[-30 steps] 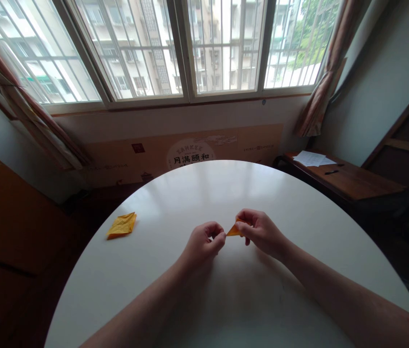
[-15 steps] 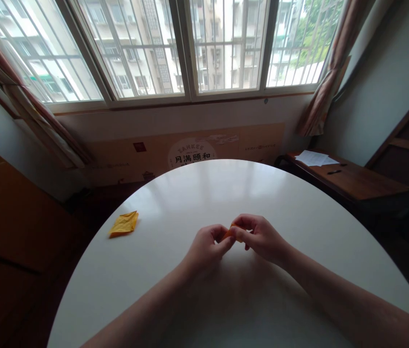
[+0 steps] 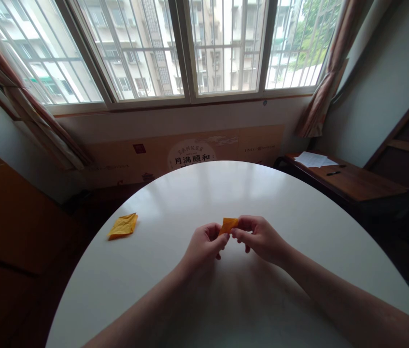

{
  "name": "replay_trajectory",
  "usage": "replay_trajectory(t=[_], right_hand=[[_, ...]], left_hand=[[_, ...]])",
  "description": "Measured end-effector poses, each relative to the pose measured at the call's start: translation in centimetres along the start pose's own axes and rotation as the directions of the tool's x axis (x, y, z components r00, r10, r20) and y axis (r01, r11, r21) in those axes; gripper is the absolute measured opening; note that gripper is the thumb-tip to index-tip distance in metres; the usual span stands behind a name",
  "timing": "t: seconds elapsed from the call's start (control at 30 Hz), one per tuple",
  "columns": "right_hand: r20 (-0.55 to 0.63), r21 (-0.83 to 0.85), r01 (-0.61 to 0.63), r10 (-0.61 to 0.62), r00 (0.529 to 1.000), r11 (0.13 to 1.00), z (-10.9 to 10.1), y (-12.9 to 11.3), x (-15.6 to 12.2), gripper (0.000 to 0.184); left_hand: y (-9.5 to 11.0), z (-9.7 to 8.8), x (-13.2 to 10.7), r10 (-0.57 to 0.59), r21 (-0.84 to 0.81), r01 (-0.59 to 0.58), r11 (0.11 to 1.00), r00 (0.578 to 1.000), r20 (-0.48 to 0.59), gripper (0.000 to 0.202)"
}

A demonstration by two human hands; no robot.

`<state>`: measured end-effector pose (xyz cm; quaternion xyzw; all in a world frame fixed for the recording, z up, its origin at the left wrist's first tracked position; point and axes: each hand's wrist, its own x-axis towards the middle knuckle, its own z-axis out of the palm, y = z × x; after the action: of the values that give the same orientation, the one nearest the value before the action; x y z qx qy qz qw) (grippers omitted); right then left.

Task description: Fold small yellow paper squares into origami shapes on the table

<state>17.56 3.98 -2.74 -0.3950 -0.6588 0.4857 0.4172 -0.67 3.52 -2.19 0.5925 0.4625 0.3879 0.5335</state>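
A small piece of folded orange-yellow paper [image 3: 229,224] is held up between my two hands over the white table [image 3: 175,198]. On its left side, my left hand [image 3: 206,243] pinches it between thumb and fingers. The thumb and fingers of my right hand [image 3: 257,234] grip its right edge, and they cover part of it. Farther left on the tabletop lies a larger, creased piece of folded yellow paper [image 3: 123,225], which neither hand touches.
The round table's far edge curves below a barred window [image 3: 226,48]. At the right stands a brown wooden side table [image 3: 367,181] bearing white papers [image 3: 311,159] and a small dark object [image 3: 333,173]. A wooden cabinet [image 3: 5,212] is at the left.
The folded paper has turned so that more of its flat face shows above my fingertips. My hands have shifted slightly on it. The larger yellow paper lies as before.
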Motion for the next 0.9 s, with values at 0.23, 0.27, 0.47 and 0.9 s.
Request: replay_trajectory(t=[0.23, 0.27, 0.47, 0.9], right_hand=[[-0.042, 0.004, 0.011, -0.011, 0.999, 1.0, -0.1, -0.4, -0.1, 0.017], [-0.051, 0.004, 0.012, -0.012, 0.999, 1.0, -0.2, -0.4, -0.1, 0.018], [-0.169, 0.053, -0.023, 0.032, 0.985, 0.998, -1.0, -0.1, 0.3, 0.022], [0.029, 0.046, -0.092, 0.09, 0.995, 0.995, 0.3, -0.2, -0.4, 0.026]], left_hand=[[0.3, 0.1, -0.1, -0.018, -0.05, 0.016, 0.999, 0.999, -0.034, 0.019], [0.3, 0.1, -0.1, -0.02, -0.054, 0.018, 0.998, 0.999, -0.037, 0.019], [0.4, 0.1, -0.1, -0.025, -0.074, 0.019, 0.997, 0.996, -0.091, 0.017], [0.5, -0.2, -0.2, 0.012, -0.004, -0.012, 1.0, 1.0, 0.007, 0.035]])
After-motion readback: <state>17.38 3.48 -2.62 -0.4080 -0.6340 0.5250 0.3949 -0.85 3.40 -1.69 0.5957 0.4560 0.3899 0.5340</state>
